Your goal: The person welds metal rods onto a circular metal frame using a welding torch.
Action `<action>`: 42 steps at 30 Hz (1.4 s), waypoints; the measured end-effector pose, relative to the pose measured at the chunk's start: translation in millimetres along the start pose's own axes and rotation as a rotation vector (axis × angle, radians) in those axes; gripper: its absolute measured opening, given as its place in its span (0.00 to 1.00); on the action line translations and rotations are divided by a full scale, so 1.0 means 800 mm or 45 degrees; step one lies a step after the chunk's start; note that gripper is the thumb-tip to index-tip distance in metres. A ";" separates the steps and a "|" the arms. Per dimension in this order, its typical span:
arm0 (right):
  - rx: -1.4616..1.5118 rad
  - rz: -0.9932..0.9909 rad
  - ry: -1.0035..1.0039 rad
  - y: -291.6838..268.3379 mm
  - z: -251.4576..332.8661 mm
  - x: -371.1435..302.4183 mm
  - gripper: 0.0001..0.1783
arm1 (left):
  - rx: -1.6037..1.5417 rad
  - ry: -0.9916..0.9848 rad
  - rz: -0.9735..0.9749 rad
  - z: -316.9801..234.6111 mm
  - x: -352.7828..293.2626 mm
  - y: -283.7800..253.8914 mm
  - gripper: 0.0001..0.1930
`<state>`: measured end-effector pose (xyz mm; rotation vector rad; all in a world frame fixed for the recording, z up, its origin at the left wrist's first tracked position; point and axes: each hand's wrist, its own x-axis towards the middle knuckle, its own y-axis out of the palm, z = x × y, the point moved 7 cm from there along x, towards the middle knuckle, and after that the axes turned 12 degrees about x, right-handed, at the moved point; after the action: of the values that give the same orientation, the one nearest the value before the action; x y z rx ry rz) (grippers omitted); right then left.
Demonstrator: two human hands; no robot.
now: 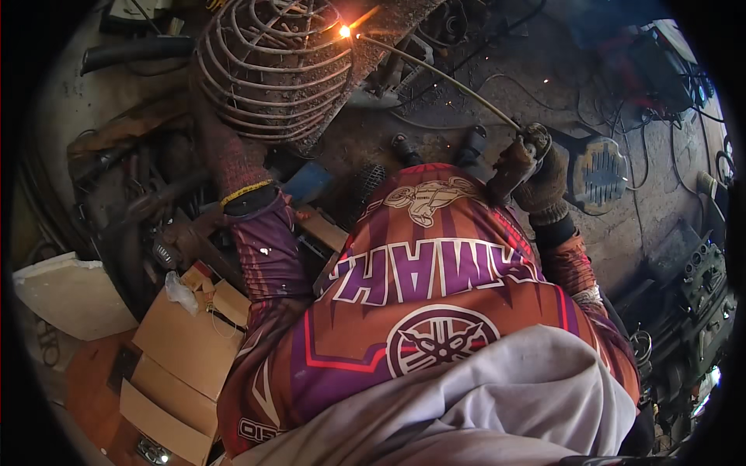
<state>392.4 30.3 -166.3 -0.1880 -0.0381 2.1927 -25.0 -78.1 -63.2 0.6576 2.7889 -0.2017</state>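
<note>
A round cage of bent metal rods (276, 101) rests at the top on a rusty metal surface (381, 31). My right hand (544, 182), in a thick brown glove, is closed around a welding electrode holder (513, 159). From the holder a long thin welding rod (443, 75) runs up and left to the cage's right side, where its tip glows bright orange and throws sparks. My left hand (214, 132) wears a dark red glove with a yellow-edged cuff and lies along the cage's left side. Its fingers are hidden, so their grip does not show.
Cardboard (190, 342) and scrap metal lie at the left. A round stool (600, 175) with a slotted seat stands beyond my right hand. Cables cross the floor on the right, near a dark machine (660, 74). More dark machinery (703, 295) is at the right edge.
</note>
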 end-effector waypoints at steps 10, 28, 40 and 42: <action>-0.187 -0.011 -0.010 0.005 0.014 0.004 0.28 | 0.089 -0.266 -0.317 0.017 0.001 -0.024 0.37; -0.210 -0.076 -0.024 0.006 0.035 0.008 0.31 | 0.054 -0.290 -0.381 0.018 -0.004 -0.021 0.34; -0.190 -0.101 -0.098 0.007 0.034 0.007 0.30 | -0.067 -0.247 -0.354 0.024 0.006 -0.029 0.34; -0.225 -0.079 -0.087 0.007 0.034 0.008 0.30 | -0.066 -0.268 -0.347 0.027 0.006 -0.029 0.35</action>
<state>379.9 33.0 -141.1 -0.2077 -0.2731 2.1331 -34.7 -101.2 -83.0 0.2259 2.6589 -0.2362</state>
